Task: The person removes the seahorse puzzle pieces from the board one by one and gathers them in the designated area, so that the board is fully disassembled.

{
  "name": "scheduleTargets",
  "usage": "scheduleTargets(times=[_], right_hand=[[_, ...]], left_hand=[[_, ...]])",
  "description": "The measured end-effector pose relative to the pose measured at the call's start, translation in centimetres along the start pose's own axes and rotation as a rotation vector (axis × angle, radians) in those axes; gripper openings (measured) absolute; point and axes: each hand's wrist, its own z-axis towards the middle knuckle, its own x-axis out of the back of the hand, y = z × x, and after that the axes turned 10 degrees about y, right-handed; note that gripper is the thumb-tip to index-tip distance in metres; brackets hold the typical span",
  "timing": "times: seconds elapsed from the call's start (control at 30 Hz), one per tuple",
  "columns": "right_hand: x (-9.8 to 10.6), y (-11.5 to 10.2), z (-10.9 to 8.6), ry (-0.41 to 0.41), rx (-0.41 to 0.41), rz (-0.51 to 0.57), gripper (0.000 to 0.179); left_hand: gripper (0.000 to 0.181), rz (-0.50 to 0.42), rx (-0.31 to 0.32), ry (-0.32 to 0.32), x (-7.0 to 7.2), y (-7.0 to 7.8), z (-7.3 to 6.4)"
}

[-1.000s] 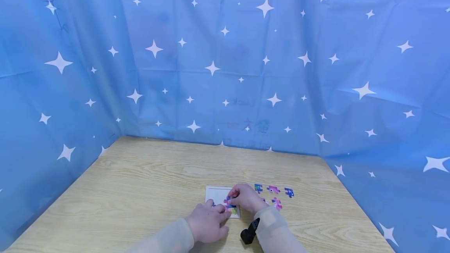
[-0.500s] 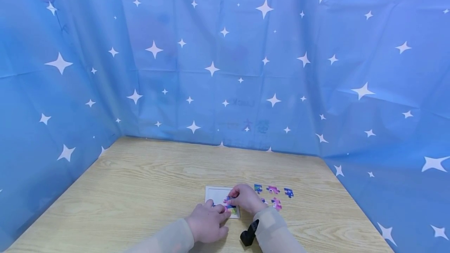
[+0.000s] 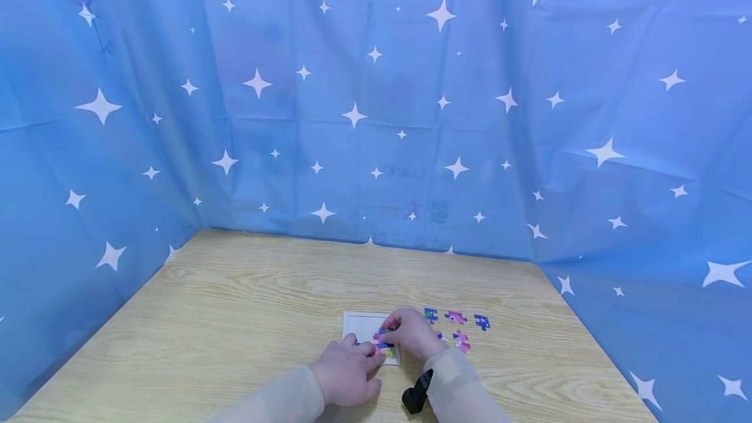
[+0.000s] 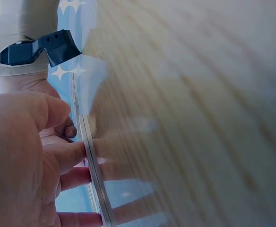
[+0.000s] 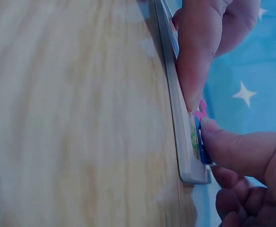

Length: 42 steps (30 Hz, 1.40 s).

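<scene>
A shallow white puzzle tray (image 3: 355, 323) lies on the wooden table, with some puzzle pieces along its near side. My right hand (image 3: 416, 333) pinches a pink and blue puzzle piece (image 3: 384, 337) between thumb and forefinger at the tray's right side. In the right wrist view the same puzzle piece (image 5: 204, 146) stands slightly tilted above the tray's edge (image 5: 178, 127). My left hand (image 3: 348, 371) rests its extended fingertips on the tray and the pieces in it. The left wrist view shows its fingers (image 4: 74, 178) touching the tray edge (image 4: 94, 175).
Several loose puzzle pieces lie right of the tray, among them a blue one (image 3: 482, 322), a pink one (image 3: 455, 317) and another pink one (image 3: 461, 341). A black wrist camera (image 3: 416, 394) sits on the right wrist. A blue starry curtain (image 3: 376, 149) surrounds the wooden table (image 3: 247, 305).
Both hands stay almost in the same place on the tray. The right hand keeps hold of the puzzle piece, which shifts and tilts only very slightly.
</scene>
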Motion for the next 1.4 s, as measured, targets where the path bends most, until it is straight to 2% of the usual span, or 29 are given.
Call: scheduleTargets(times=[0.5,0.7,0.83,1.1,1.4], right_hand=[[0.9,0.2,0.1,-0.038,0.022,0.049,0.004],[1.0,0.6,0.3,-0.064,0.036,0.103,0.005],[1.0,0.6,0.3,-0.065,0.028,0.13,0.005],[0.6,0.2,-0.1,-0.019,0.001,0.087,0.004],[1.3,0.9,0.4,-0.06,-0.008,0.168,0.006]], left_hand=[[0.052,0.006,0.011,-0.01,-0.2,0.0,0.2],[0.052,0.014,0.013,-0.008,-0.3,0.0,0.2],[0.052,0.013,0.014,-0.01,-0.2,-0.1,0.2],[0.052,0.006,0.013,-0.013,-0.2,-0.1,0.3],[0.053,-0.009,0.029,-0.031,-0.2,-0.1,0.3]])
